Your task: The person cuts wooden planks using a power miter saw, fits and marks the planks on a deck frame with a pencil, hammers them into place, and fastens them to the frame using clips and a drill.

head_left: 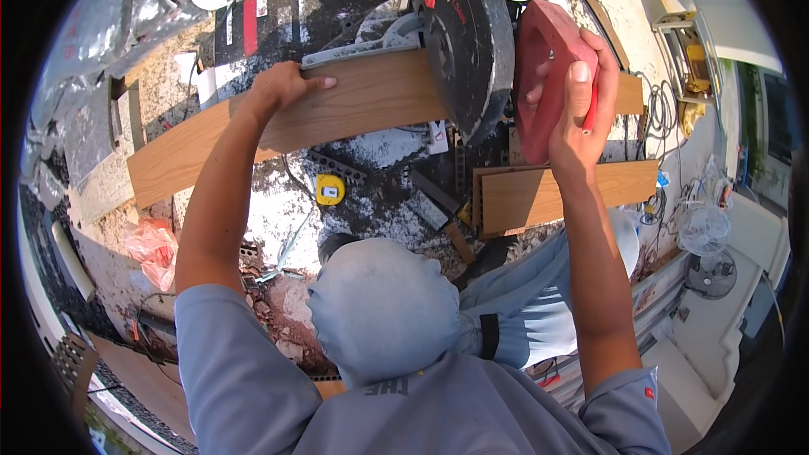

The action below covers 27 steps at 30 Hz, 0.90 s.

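A long wood-grain plank (362,101) lies across the base of a red and black miter saw (469,42), against its metal fence (362,56). My left hand (282,87) grips the plank's far edge left of the blade guard, thumb flat on top and the other fingers mostly hidden. My right hand (581,118) is wrapped round the saw's red handle (537,59), to the right of the guard. A thin red pencil (590,114) shows between its fingers. The guard hides where blade and plank meet.
A yellow tape measure (329,190) lies on the stained ground near my knee. Cut planks (527,198) are stacked at the right, beside scraps. A pink plastic bag (152,250) is at the left. Black cable (661,109) lies coiled at right, with a fan (709,275) nearer me.
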Available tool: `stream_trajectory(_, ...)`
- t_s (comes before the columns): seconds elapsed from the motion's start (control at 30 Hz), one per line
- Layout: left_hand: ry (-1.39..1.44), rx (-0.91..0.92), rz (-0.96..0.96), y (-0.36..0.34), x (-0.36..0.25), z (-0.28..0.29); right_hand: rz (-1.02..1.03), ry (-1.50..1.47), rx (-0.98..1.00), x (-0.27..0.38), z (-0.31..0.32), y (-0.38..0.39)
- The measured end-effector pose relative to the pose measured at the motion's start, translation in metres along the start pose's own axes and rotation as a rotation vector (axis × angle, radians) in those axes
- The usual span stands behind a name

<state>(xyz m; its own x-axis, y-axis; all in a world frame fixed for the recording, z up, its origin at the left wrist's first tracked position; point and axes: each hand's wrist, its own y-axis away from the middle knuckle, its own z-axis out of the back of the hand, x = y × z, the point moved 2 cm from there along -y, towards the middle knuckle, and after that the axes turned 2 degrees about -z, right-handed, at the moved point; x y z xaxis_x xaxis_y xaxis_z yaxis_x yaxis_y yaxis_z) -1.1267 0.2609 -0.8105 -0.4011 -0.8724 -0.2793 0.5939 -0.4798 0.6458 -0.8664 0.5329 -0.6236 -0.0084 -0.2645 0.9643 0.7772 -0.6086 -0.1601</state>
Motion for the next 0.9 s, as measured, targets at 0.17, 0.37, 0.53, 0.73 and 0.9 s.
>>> stream_trajectory(0.17,0.003,0.008,-0.001,0.003,-0.002,0.002,-0.029,-0.040,-0.012,-0.002,-0.001,0.004)
stream_trajectory(0.37,0.002,-0.013,0.006,0.005,-0.003,0.004,-0.051,-0.024,-0.045,-0.008,-0.001,0.010)
stream_trajectory(0.53,0.004,-0.004,0.017,0.005,-0.004,0.003,-0.047,-0.043,-0.049,-0.012,-0.001,0.016)
stream_trajectory(0.73,-0.003,-0.020,0.009,0.008,-0.007,0.006,-0.041,-0.146,-0.042,-0.019,0.000,0.020)
stream_trajectory(0.9,0.006,-0.007,0.018,0.006,-0.005,0.003,-0.010,-0.047,-0.038,-0.015,0.001,0.016)
